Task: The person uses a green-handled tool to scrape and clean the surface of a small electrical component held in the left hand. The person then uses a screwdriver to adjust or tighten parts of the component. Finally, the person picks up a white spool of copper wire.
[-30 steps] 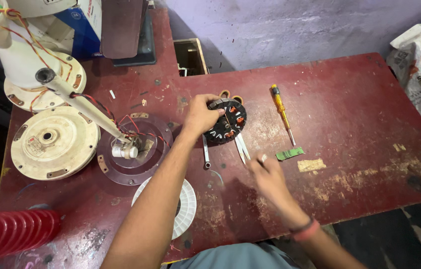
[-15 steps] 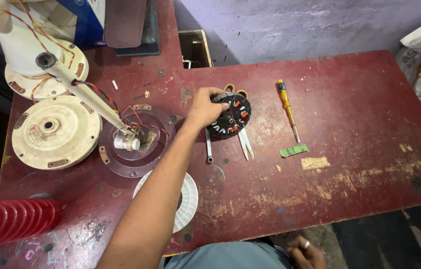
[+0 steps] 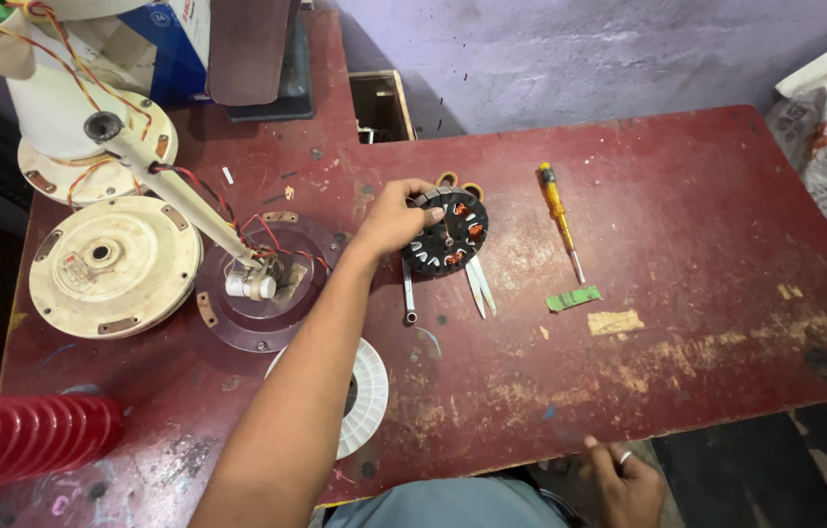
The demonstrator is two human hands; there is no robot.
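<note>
- Motor stator (image 3: pixel 447 233) — a black round core with copper windings — lies flat on the red desk (image 3: pixel 707 196), near its middle.
- Left hand (image 3: pixel 392 219) rests on the stator's left edge, fingers curled over its rim and gripping it.
- Right hand (image 3: pixel 625 477) sits at the near edge of the desk, fingers loosely bent and holding nothing; a ring shows on one finger.
- A yellow-handled screwdriver (image 3: pixel 559 215) lies to the right of the stator, apart from it.
- White tweezers (image 3: pixel 479 286) and a metal tube (image 3: pixel 407 290) lie just below the stator.
- A cream motor cover (image 3: pixel 115 266) lies at the left — beside a dark disc (image 3: pixel 257 318) carrying wires.
</note>
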